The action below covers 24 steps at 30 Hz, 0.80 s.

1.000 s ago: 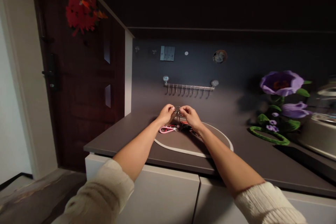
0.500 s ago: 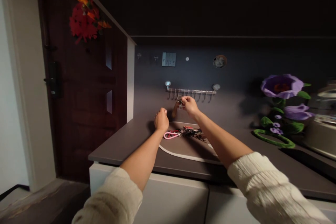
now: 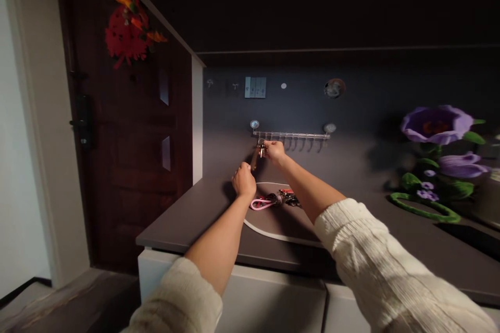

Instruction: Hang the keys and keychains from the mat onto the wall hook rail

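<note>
My right hand [image 3: 275, 151] pinches a bunch of keys [image 3: 261, 149] by its ring, just under the left part of a clear hook rail [image 3: 291, 136] on the dark back panel. A long brown fob [image 3: 254, 160] dangles from the keys. Just below it is my left hand [image 3: 244, 180], closed with its fingers curled away from me; whatever it may hold is hidden. On an oval mat [image 3: 269, 226] lies a pile of keys [image 3: 288, 197] with a pink loop strap [image 3: 261, 204], partly behind my right forearm.
Purple knitted flowers [image 3: 437, 124] stand on the countertop [image 3: 167, 223] at the right. A cabinet shelf [image 3: 297, 15] overhangs the counter. Switches [image 3: 255, 87] and small hooks are on the back panel. A dark red door [image 3: 117, 182] stands at the left.
My right hand has moved left along the rail with the keys, bringing them near its left end. My left hand stays low and closed. The view has shifted slightly.
</note>
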Available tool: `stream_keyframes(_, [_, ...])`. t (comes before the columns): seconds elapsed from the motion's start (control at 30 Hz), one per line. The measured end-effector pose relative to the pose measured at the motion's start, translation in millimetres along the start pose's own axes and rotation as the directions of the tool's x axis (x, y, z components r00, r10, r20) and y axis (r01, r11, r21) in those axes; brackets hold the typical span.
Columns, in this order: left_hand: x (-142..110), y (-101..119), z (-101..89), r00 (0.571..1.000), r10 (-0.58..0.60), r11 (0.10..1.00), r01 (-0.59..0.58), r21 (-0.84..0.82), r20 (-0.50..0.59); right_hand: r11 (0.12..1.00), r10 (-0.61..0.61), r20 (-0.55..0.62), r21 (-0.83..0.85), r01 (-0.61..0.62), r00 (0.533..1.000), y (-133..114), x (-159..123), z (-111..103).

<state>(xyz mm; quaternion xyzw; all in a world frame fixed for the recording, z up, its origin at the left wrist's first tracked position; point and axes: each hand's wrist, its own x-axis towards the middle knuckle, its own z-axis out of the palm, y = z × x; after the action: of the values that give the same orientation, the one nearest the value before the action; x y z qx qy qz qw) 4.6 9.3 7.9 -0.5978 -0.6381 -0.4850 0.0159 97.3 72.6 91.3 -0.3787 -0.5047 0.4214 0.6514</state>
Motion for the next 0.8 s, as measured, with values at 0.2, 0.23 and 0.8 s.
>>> stream_keyframes(0.2, [0.1, -0.5, -0.9, 1.000, -0.026, 1.000, 0.026, 0.004, 0.002, 1.000, 0.006, -0.018, 0.025, -0.006, 1.000, 3.9, 9.2, 6.4])
stream_keyframes(0.23, [0.2, -0.4, -1.0, 1.000, -0.031, 1.000, 0.031, 0.003, 0.004, 0.999, 0.015, -0.020, 0.030, -0.014, 1.000, 3.9, 9.6, 7.4])
stream_keyframes(0.8, [3.1, 0.7, -0.4, 0.997, -0.077, 0.996, 0.078, 0.033, -0.029, 0.992, 0.094, -0.135, 0.091, -0.082, 0.986, 6.6, 6.7, 17.7])
